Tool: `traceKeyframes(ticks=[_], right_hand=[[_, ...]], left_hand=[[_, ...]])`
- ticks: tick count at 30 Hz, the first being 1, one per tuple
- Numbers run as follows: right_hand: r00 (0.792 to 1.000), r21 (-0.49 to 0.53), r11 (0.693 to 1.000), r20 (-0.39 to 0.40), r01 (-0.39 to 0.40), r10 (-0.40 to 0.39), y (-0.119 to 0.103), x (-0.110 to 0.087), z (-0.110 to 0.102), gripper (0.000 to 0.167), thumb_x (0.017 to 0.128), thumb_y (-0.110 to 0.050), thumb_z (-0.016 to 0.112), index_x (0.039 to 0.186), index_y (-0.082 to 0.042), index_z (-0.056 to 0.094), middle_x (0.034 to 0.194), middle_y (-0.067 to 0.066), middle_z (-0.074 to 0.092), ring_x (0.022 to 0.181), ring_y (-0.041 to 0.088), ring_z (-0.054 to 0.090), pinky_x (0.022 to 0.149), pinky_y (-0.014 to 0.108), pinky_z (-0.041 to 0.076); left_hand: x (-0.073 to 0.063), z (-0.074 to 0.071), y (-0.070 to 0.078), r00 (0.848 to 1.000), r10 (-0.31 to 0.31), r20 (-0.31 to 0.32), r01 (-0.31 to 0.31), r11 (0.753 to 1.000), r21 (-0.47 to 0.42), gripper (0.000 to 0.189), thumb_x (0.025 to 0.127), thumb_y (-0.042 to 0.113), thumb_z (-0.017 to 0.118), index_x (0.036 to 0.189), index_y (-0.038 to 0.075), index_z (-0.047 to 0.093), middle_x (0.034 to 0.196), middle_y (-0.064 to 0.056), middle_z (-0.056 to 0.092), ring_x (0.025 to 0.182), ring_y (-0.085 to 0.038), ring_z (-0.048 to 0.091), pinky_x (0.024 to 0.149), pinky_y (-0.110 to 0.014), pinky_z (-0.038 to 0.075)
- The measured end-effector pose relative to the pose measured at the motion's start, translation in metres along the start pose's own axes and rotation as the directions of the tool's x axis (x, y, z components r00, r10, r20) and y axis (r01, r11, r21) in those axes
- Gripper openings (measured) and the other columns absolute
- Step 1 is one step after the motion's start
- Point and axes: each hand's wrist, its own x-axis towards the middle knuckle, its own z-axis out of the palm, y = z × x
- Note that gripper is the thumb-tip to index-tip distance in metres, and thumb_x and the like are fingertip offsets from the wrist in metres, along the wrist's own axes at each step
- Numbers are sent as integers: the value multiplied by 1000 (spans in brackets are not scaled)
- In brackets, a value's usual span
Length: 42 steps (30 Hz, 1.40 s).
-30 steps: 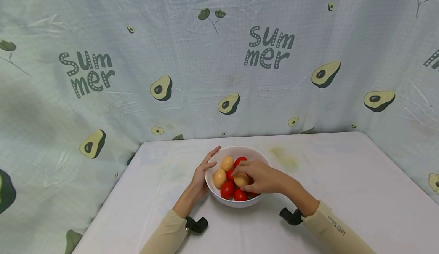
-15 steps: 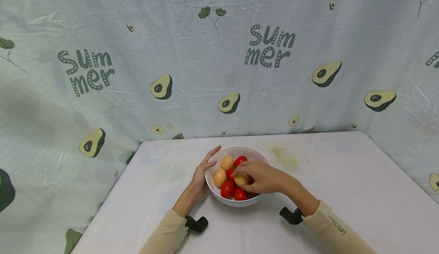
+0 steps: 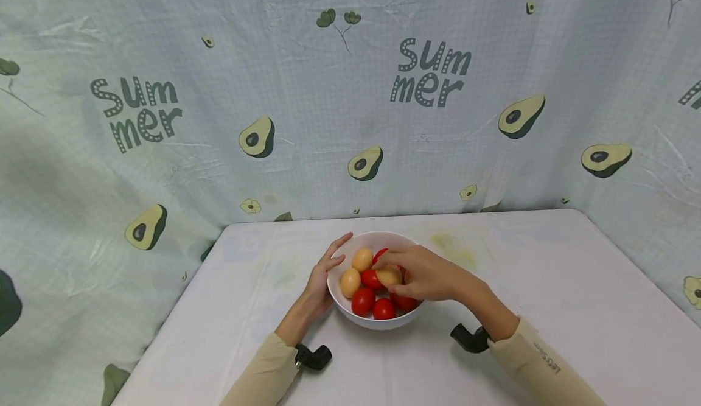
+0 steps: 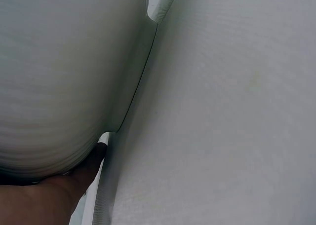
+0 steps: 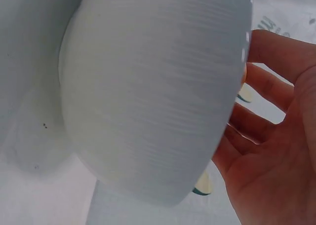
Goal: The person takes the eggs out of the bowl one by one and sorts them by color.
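Observation:
A white bowl [image 3: 361, 322] holds several red tomatoes [image 3: 363, 302] and brown eggs [image 3: 350, 282]. My right hand [image 3: 432, 275] reaches over its right side and pinches one egg [image 3: 388, 276] between thumb and fingers, just above the tomatoes. Along the left outer wall of the bowl rests my left hand [image 3: 317, 284], its fingers extended and one fingertip near the rim. In the right wrist view, the bowl's side [image 5: 153, 92] hides the fingertips and most of the egg. The left wrist view shows part of the left hand [image 4: 34, 203] against the bowl's wall [image 4: 64, 77].
A white-covered table [image 3: 520, 260] stands under the bowl, with a faint yellow-green stain [image 3: 454, 249] behind it to the right. A printed curtain [image 3: 306, 89] with avocados hangs along the back and sides. Both wrists carry black camera mounts [image 3: 313, 357].
My right hand has risen slightly and shifted a little right with the egg, showing more of the tomatoes below. The left hand stays against the bowl.

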Motion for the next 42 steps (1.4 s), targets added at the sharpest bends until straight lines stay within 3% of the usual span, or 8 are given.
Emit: traceKeyframes(ticks=[7,15,20,28,33,42], right_hand=[[999,64,998,-24,-26,27,1,-4,-10,35,90,-11,75,125,-15,70,129,1,68,107,18,65,85,25,60],[997,121,992,-68,-29,38,6,-11,-24,38,89,-9,72,126,-18,70,128,1,69,109,18,64,84,31,63],[993,100,995,-113,-20,31,12,-17,-33,40,89,-11,76,128,-17,69,129,0,70,109,17,64,84,37,63],[983,62,997,-174,-45,55,21,-25,-46,41,88,-11,80,127,-14,70,127,0,71,108,17,64,81,26,61],[978,62,996,-195,-67,77,26,-29,-51,41,88,-9,80,127,-13,70,125,0,71,107,16,64,82,24,60],[969,50,995,-229,-86,95,39,-35,-59,42,87,-8,80,128,-12,69,123,0,73,106,16,66,89,34,62]], left_hand=[[1,0,0,1000,4,-4,-4,1000,-9,55,105,23,35,160,27,37,172,0,22,158,-30,24,132,-53,15],[1,0,0,1000,12,-2,-12,1000,5,58,105,23,35,163,21,31,173,-1,20,159,-31,21,132,-53,13],[1,0,1,1000,14,-5,-14,1000,1,57,106,23,35,163,22,33,173,-2,20,160,-31,20,132,-53,11],[1,1,1,1000,27,15,-26,1000,-12,57,108,26,31,164,18,28,172,-3,22,160,-31,20,132,-52,10],[0,0,1,999,31,23,-31,1000,-5,57,109,31,29,164,17,26,172,-4,22,159,-30,21,133,-50,10],[0,0,0,999,30,19,-30,999,10,56,109,34,29,163,21,30,171,-4,25,159,-30,22,133,-50,11]])
